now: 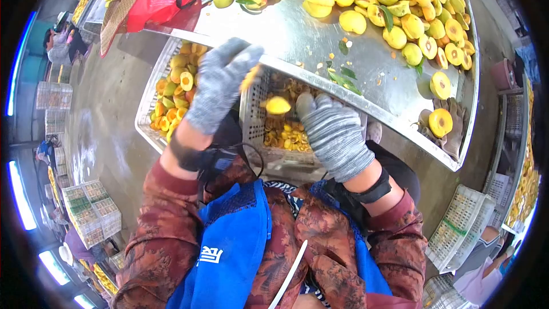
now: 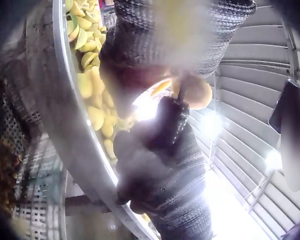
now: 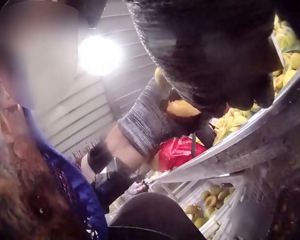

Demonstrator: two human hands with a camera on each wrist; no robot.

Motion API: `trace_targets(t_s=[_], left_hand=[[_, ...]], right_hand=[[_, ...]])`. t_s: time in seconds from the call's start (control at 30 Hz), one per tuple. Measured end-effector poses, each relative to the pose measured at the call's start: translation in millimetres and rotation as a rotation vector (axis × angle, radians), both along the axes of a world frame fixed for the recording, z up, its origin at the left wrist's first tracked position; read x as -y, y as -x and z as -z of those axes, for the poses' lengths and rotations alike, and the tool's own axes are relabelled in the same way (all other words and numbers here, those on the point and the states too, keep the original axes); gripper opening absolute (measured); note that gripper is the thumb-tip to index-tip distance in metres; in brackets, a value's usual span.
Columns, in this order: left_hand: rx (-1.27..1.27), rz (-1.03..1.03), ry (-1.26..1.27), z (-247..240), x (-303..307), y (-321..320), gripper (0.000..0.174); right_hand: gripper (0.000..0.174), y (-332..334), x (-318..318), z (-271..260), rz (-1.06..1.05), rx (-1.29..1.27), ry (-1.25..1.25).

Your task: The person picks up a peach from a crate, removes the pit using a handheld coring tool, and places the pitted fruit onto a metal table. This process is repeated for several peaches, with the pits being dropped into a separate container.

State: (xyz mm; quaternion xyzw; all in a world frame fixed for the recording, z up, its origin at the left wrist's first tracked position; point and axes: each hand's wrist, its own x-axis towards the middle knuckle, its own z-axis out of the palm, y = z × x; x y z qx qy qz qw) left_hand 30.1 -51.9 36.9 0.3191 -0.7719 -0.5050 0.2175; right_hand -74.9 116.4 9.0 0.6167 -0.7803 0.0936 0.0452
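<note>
My gloved left hand [image 1: 220,86] is raised over the crates, pinching a blurred orange fruit piece [image 1: 250,78]. A yellow fruit half [image 1: 278,105] shows between both hands. The gloved right hand [image 1: 337,134] is curled beside the tray edge; in the left wrist view, its fingers grip a dark-handled tool [image 2: 172,115], with a round fruit piece [image 2: 195,92] at the tool's tip. Another cut piece [image 3: 182,109] appears near the left hand [image 3: 150,117] in the right wrist view. Glove and blur hide exactly how the pieces are held.
A metal tray [image 1: 269,28] carries many halved yellow fruits and some leaves. Below its edge stand a crate of fruit halves [image 1: 184,80] and a crate with small scraps [image 1: 291,137]. A red bag [image 1: 157,1] lies on the tray's left; a brown glove [image 1: 446,131] lies in its right corner.
</note>
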Motion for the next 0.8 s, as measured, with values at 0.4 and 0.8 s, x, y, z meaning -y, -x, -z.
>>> trace_targets(t_s=[0.4, 0.8], left_hand=[[0.274, 0.156, 0.778, -30, 55, 71, 0.047], [0.586, 0.398, 0.694, 42, 73, 224, 0.053]], right_hand=[[0.015, 8, -19, 20, 0.001, 0.121, -0.152], [0.023, 21, -26, 10, 0.011, 0.296, -0.077]])
